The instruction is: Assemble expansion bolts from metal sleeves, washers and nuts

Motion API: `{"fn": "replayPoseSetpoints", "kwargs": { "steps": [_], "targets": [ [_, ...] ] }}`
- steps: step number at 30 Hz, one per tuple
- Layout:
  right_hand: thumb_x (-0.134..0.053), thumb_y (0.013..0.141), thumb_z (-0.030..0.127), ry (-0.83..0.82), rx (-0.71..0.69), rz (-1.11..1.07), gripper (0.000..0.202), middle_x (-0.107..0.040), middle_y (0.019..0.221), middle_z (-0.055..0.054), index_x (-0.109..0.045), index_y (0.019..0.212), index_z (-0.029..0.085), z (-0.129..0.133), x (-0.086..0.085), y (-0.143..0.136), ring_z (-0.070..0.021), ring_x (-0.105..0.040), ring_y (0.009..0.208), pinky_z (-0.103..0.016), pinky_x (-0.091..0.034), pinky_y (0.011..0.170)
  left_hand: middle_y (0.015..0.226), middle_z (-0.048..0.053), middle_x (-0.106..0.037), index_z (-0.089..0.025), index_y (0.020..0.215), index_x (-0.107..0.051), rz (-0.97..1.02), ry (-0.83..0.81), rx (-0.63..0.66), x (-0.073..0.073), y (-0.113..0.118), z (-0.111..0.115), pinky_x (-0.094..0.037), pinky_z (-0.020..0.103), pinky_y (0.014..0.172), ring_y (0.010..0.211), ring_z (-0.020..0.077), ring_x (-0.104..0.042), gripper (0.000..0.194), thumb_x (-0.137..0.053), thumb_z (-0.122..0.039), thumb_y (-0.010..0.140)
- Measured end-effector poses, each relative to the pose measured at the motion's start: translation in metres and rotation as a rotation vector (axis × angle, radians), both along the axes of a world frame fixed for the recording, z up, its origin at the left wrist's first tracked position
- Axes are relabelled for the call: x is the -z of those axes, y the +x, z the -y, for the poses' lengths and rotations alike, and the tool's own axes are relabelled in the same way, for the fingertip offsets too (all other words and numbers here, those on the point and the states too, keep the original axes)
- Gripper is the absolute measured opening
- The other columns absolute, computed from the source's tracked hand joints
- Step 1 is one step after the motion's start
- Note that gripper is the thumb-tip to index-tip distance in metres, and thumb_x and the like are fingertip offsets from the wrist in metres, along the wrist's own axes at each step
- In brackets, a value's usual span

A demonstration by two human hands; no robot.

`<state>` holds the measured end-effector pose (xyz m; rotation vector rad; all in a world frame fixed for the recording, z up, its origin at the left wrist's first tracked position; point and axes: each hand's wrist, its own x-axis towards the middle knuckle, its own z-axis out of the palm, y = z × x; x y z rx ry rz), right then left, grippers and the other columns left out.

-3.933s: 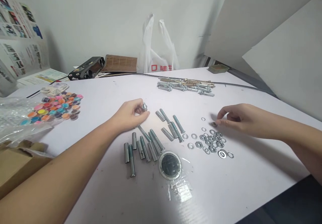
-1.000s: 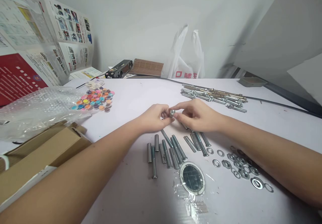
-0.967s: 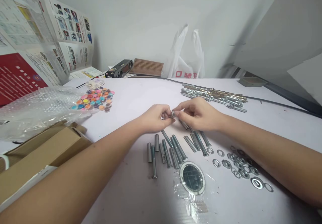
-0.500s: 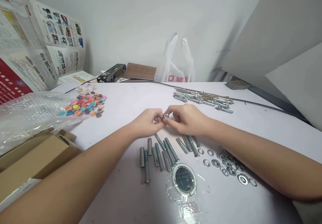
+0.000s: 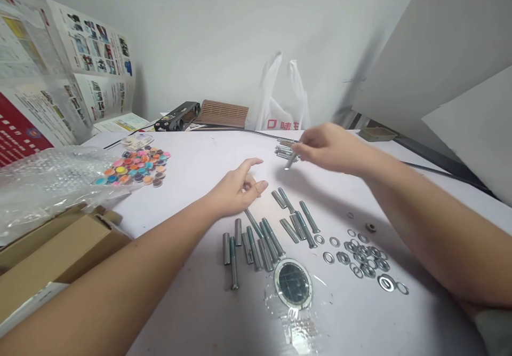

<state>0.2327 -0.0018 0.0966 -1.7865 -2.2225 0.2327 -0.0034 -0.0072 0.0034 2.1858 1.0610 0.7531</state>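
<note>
My right hand [image 5: 326, 148] is closed on an expansion bolt [image 5: 292, 159], its shiny end pointing down and toward me. Just behind it lies the pile of assembled expansion bolts [image 5: 285, 148], partly hidden by the hand and forearm. My left hand [image 5: 240, 188] is held over the table with thumb and forefinger apart and nothing between them. In front of the left hand lie metal sleeves [image 5: 238, 233] and loose bolts [image 5: 307, 217]. Several washers and nuts [image 5: 362, 254] are scattered beneath my right forearm.
A round dark disc [image 5: 293, 284] is taped to the white table. Colourful round pieces [image 5: 140, 166], plastic wrap [image 5: 52, 174] and a cardboard box [image 5: 60, 249] are at left. A white plastic bag [image 5: 280, 100] and a small tray [image 5: 376, 134] stand at the back.
My hands have parted. The right one has moved away and up to the bolt pile with the expansion bolt, while the left has stayed in place and opened its fingers.
</note>
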Motion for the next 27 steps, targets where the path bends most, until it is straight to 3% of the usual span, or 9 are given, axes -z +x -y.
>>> {"fn": "replayPoseSetpoints", "kwargs": {
  "steps": [3,6,10,14,18,23,27],
  "targets": [
    [-0.062,0.078,0.045,-0.088,0.126,0.119,0.029,-0.064,0.068,-0.008,-0.065,0.07,0.018,-0.023,-0.003,0.032,-0.0174,-0.054,0.056,-0.031,-0.035,0.051,0.079,0.001,-0.07,-0.021,0.136,-0.042,-0.016,-0.024,-0.005,0.0,0.0,0.0,-0.042,0.03,0.07,0.071,0.017,-0.059,0.051,-0.047,-0.049,0.093],
    [-0.065,0.073,0.043,-0.176,0.177,0.22,0.025,-0.065,0.068,-0.009,-0.067,0.068,0.019,-0.041,0.014,0.049,-0.0197,-0.056,0.057,-0.032,-0.036,0.05,0.077,0.002,-0.069,-0.021,0.129,-0.049,0.0,-0.063,-0.007,0.001,0.0,-0.001,-0.042,0.028,0.065,0.065,0.015,-0.057,0.047,-0.045,-0.051,0.093],
    [-0.067,0.07,0.038,-0.133,0.168,0.294,0.017,-0.066,0.068,-0.008,-0.07,0.071,0.021,-0.053,0.042,0.046,-0.0214,-0.058,0.06,-0.033,-0.037,0.052,0.075,0.002,-0.068,-0.019,0.121,-0.054,0.033,-0.103,-0.011,0.003,-0.001,-0.003,-0.041,0.025,0.057,0.057,0.0127,-0.052,0.047,-0.041,-0.056,0.094],
    [-0.066,0.073,0.041,-0.061,0.126,0.311,0.021,-0.066,0.063,-0.007,-0.069,0.068,0.021,-0.058,0.057,0.04,-0.0226,-0.059,0.063,-0.033,-0.038,0.056,0.075,0.003,-0.067,-0.019,0.114,-0.058,0.053,-0.09,-0.008,0.003,-0.001,-0.004,-0.042,0.026,0.059,0.057,0.0128,-0.052,0.049,-0.034,-0.057,0.096],
    [-0.066,0.075,0.046,-0.009,0.136,0.291,0.026,-0.068,0.067,-0.006,-0.071,0.073,0.021,-0.063,0.064,0.044,-0.0223,-0.06,0.066,-0.032,-0.039,0.059,0.075,0.003,-0.068,-0.017,0.115,-0.059,0.088,-0.086,0.033,0.003,-0.002,-0.005,-0.043,0.029,0.063,0.058,0.0139,-0.052,0.051,-0.03,-0.056,0.098],
    [-0.065,0.075,0.051,0.056,0.14,0.254,0.031,-0.07,0.076,-0.005,-0.07,0.078,0.02,-0.069,0.072,0.052,-0.0206,-0.059,0.07,-0.031,-0.038,0.06,0.073,0.004,-0.068,-0.015,0.114,-0.059,0.194,-0.07,0.118,0.006,-0.005,-0.008,-0.044,0.034,0.084,0.078,0.0189,-0.061,0.053,-0.027,-0.054,0.099],
    [-0.061,0.076,0.059,0.042,0.144,0.254,0.042,-0.068,0.078,-0.008,-0.067,0.08,0.018,-0.063,0.062,0.051,-0.0207,-0.057,0.069,-0.031,-0.036,0.057,0.072,0.005,-0.069,-0.015,0.11,-0.062,0.216,-0.076,0.087,0.007,-0.006,-0.009,-0.043,0.035,0.089,0.085,0.021,-0.063,0.055,-0.026,-0.055,0.099]
  ]
}}
